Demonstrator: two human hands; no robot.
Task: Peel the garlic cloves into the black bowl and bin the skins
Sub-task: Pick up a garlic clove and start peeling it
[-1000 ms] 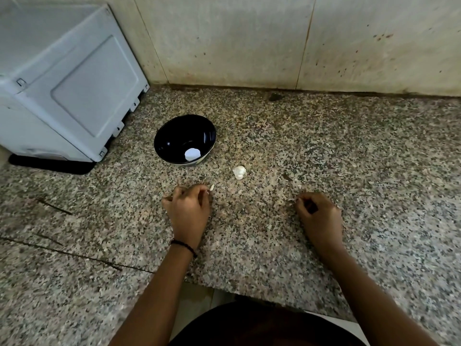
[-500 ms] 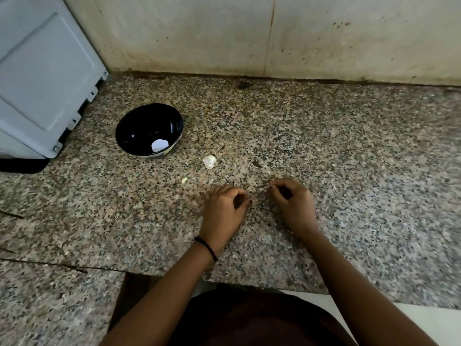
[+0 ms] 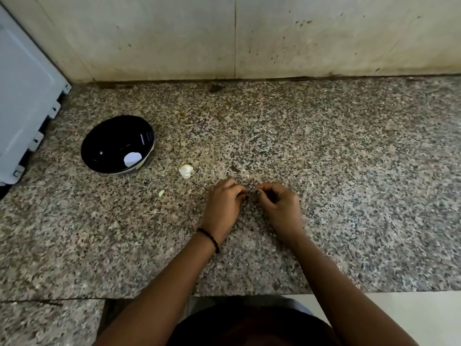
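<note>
The speckled granite counter (image 3: 349,196) fills most of the frame. A white appliance (image 3: 22,108) stands at the upper left. Just right of it sits the black bowl (image 3: 107,146), with one pale piece (image 3: 132,158) inside. At centre the left hand (image 3: 223,206) and right hand (image 3: 282,208) meet. Each grip is curled, fingertips pressed together. Whether they pinch anything I cannot tell. A white garlic lump (image 3: 186,171) lies between bowl and hands, with a small pale scrap (image 3: 161,193) below it.

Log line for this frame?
left hand, right hand: fingertips together above counter, item unclear | bowl: one white piece inside | garlic: on counter near bowl
</note>
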